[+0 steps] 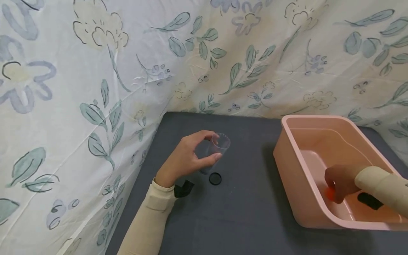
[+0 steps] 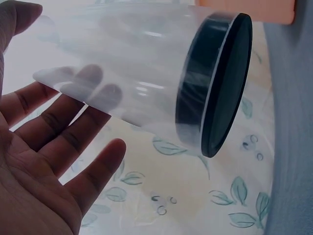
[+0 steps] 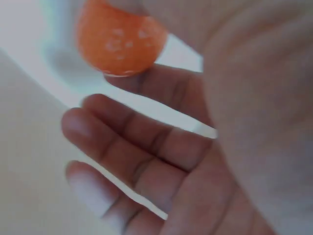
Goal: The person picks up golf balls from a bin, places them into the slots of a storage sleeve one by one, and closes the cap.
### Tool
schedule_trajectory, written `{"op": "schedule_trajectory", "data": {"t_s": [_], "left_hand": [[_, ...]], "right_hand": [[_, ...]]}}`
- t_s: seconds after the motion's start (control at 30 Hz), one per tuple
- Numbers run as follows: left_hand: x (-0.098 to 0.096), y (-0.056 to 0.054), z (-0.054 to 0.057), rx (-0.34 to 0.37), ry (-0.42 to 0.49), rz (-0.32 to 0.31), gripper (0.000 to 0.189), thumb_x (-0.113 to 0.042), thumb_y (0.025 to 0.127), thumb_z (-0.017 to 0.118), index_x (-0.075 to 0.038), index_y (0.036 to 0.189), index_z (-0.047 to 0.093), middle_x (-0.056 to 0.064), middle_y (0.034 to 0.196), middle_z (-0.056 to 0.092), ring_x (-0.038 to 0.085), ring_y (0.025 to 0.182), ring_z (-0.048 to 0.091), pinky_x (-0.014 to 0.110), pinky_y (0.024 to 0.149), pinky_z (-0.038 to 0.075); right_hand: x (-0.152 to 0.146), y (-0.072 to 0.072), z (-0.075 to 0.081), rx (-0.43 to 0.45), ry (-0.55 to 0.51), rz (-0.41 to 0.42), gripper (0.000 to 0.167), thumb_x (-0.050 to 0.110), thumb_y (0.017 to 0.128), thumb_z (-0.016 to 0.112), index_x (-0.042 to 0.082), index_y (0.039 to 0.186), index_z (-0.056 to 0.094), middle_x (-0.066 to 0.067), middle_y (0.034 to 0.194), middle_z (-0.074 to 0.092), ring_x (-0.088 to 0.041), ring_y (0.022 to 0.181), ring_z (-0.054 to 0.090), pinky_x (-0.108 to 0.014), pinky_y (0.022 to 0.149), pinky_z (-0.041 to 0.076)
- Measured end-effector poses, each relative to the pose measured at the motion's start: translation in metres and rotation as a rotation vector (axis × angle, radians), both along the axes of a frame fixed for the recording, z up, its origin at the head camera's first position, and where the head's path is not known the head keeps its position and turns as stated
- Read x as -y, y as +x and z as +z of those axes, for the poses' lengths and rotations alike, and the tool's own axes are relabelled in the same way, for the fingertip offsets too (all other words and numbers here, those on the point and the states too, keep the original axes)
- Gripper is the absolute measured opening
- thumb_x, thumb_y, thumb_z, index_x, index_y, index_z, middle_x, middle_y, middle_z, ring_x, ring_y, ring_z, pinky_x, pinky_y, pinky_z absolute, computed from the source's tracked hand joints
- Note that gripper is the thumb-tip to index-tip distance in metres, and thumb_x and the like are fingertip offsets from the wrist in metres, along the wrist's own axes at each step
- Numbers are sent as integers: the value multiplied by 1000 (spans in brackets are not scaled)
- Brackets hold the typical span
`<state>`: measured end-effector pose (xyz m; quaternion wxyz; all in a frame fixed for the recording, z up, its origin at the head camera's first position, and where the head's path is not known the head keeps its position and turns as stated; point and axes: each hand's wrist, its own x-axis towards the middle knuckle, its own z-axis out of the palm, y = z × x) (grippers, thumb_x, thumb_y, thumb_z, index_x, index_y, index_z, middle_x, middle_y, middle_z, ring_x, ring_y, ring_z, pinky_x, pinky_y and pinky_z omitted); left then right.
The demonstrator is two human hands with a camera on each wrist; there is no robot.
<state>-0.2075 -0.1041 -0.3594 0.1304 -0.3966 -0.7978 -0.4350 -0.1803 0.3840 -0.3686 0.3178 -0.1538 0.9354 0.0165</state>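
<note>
My left hand (image 1: 191,154) curves its thumb and fingers round the upper part of a clear plastic container (image 1: 222,141), whose round mouth faces up. In the left wrist view the far end of the container (image 2: 132,54) has a dark cap (image 2: 227,85). A small dark disc with a black rim (image 1: 215,178) shows just below it in the head view; whether it is that same cap I cannot tell. Inside the pink bin, my right hand (image 1: 344,180) pinches a shiny orange ball (image 3: 120,41) between thumb and index finger; its other fingers stretch out below.
The tall-walled pink bin (image 1: 299,198) stands at the right of the dark grey table (image 1: 245,219). Floral cloth (image 1: 178,71) hangs behind and along the left side. Black pieces (image 1: 183,188) sit at both wrists.
</note>
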Motion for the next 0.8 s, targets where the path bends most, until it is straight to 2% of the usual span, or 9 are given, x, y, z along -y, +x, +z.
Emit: {"op": "schedule_trajectory", "data": {"t_s": [0.13, 0.3, 0.47, 0.67, 0.8], "left_hand": [[0, 1, 1, 5, -1, 5, 43, -27, 89, 79, -14, 127, 65, -1, 113, 71, 9, 103, 65, 35, 97, 56], [-2, 2, 0, 18, -2, -3, 43, -27, 89, 79, -13, 127, 64, 4, 113, 71, 11, 104, 64, 37, 98, 56], [-4, 3, -1, 20, -3, 6, 43, -27, 89, 79, -14, 127, 65, 0, 113, 71, 11, 105, 64, 37, 98, 56], [-5, 5, -1, 31, 0, 6, 43, -28, 90, 79, -14, 127, 65, -1, 113, 70, 12, 106, 64, 44, 98, 57], [-7, 5, -1, 34, -5, 1, 43, -28, 90, 79, -14, 127, 64, -1, 114, 70, 13, 106, 64, 43, 98, 57]], "right_hand": [[13, -11, 22, -101, -67, -32, 31, 37, 71, 93, 20, 89, 74, 7, 79, 65, -15, 74, 54, -35, 68, 52], [22, -14, 44, -152, -173, -20, 35, 36, 76, 91, 16, 100, 77, 5, 91, 70, -13, 80, 57, -35, 72, 55], [29, -14, 61, -239, -183, 4, 42, 39, 75, 91, 14, 106, 77, 2, 102, 71, -14, 87, 61, -37, 74, 59], [35, -10, 81, -397, -196, 31, 32, 38, 76, 92, 22, 100, 78, 6, 100, 68, -14, 90, 60, -33, 73, 56], [43, -7, 94, -517, -224, 41, 31, 39, 77, 91, 22, 100, 78, 2, 105, 68, -17, 93, 61, -28, 68, 55]]}}
